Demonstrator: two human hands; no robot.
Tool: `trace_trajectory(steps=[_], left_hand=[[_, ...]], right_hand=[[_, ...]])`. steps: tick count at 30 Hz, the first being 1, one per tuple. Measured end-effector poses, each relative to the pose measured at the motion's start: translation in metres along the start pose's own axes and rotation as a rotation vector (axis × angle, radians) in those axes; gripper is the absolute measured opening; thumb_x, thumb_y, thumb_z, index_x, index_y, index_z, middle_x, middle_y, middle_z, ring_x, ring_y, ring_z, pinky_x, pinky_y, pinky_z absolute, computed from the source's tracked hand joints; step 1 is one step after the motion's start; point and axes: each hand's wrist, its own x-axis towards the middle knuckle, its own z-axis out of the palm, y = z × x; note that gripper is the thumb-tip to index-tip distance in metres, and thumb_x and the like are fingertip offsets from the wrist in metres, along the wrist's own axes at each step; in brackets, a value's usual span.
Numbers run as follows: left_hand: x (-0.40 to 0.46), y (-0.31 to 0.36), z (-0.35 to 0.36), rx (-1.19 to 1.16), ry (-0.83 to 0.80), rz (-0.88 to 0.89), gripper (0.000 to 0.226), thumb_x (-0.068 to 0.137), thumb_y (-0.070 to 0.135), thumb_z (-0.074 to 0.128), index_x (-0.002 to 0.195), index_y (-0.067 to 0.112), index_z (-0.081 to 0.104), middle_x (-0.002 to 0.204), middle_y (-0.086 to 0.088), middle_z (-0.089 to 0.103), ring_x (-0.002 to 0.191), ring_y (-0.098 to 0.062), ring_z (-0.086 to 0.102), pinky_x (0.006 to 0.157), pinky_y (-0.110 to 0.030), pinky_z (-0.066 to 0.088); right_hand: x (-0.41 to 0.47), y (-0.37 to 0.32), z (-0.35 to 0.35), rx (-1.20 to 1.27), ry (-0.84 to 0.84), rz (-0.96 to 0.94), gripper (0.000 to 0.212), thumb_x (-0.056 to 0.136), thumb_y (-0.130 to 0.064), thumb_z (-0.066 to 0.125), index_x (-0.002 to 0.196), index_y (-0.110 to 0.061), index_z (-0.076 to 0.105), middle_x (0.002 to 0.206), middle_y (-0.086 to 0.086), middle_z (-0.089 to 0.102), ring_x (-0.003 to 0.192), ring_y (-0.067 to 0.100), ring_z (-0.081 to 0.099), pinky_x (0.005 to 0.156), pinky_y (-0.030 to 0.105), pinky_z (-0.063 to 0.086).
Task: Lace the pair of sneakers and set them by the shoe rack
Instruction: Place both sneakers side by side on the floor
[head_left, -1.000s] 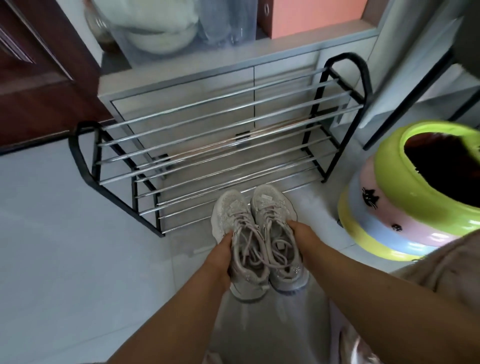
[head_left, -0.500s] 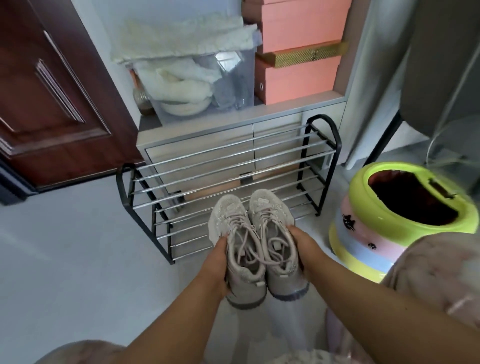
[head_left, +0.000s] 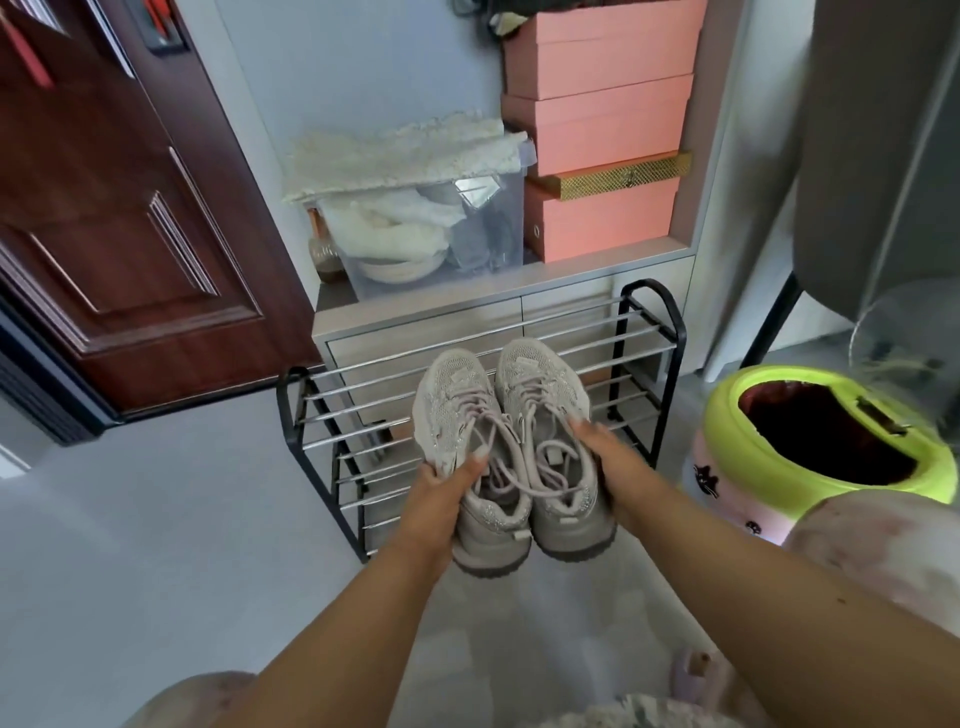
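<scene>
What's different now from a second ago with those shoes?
The pair of sneakers now sits higher against the shoe rack, apparently lifted; the camera has also tipped up, showing more door and the pink boxes. The left hand and right hand keep gripping a shoe each, side by side, toes toward the rack. The laces look tied as before; the rack stays empty.

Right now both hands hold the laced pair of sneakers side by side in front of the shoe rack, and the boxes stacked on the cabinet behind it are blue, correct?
One detail is wrong: the boxes are salmon-pink, not blue, as the head view shows. The rest stands: the left hand and right hand hold the laced sneakers side by side in front of the shoe rack.
</scene>
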Motion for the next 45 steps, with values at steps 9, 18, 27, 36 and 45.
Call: trace_trajectory(steps=[9, 18, 27, 36, 45], left_hand=[[0.038, 0.045, 0.001, 0.068, 0.013, 0.096, 0.072, 0.06, 0.033, 0.088, 0.122, 0.011, 0.058, 0.11, -0.01, 0.072, 0.1, -0.027, 0.069, 0.094, -0.044, 0.052], [0.096, 0.088, 0.008, 0.141, 0.197, 0.125, 0.033, 0.084, 0.03, 0.067, 0.107, 0.007, 0.069, 0.095, -0.01, 0.075, 0.086, -0.024, 0.072, 0.075, -0.033, 0.059], [0.164, 0.093, 0.001, 0.194, 0.364, 0.052, 0.034, 0.07, 0.046, 0.068, 0.072, 0.012, 0.072, 0.065, -0.003, 0.069, 0.064, -0.022, 0.061, 0.066, -0.033, 0.048], [0.199, 0.09, -0.004, 0.171, 0.426, 0.004, 0.029, 0.075, 0.04, 0.069, 0.068, 0.013, 0.064, 0.057, 0.001, 0.059, 0.048, -0.015, 0.049, 0.055, -0.025, 0.04], [0.218, 0.08, -0.013, 0.201, 0.449, -0.039, 0.037, 0.077, 0.049, 0.064, 0.08, 0.012, 0.067, 0.074, -0.004, 0.067, 0.066, -0.021, 0.059, 0.07, -0.033, 0.048]], right_hand=[[0.037, -0.034, 0.009, -0.061, -0.087, -0.016, 0.093, 0.072, -0.026, 0.078, 0.147, -0.014, 0.024, 0.119, -0.002, 0.06, 0.098, 0.019, 0.064, 0.086, 0.035, 0.051], [0.109, -0.082, 0.031, -0.113, -0.017, -0.023, 0.03, 0.078, -0.022, 0.072, 0.104, -0.007, 0.068, 0.094, 0.013, 0.074, 0.084, 0.028, 0.07, 0.089, 0.041, 0.054], [0.179, -0.085, 0.032, -0.122, 0.071, 0.041, 0.04, 0.069, -0.027, 0.077, 0.102, -0.006, 0.071, 0.097, 0.013, 0.073, 0.095, 0.031, 0.069, 0.095, 0.044, 0.051], [0.223, -0.079, 0.026, -0.131, 0.09, 0.045, 0.064, 0.044, -0.039, 0.081, 0.099, -0.007, 0.073, 0.092, 0.011, 0.074, 0.092, 0.03, 0.069, 0.094, 0.044, 0.051], [0.244, -0.057, 0.011, -0.119, 0.168, 0.102, 0.064, 0.048, -0.053, 0.074, 0.099, -0.015, 0.074, 0.099, 0.011, 0.073, 0.1, 0.032, 0.067, 0.098, 0.048, 0.048]])
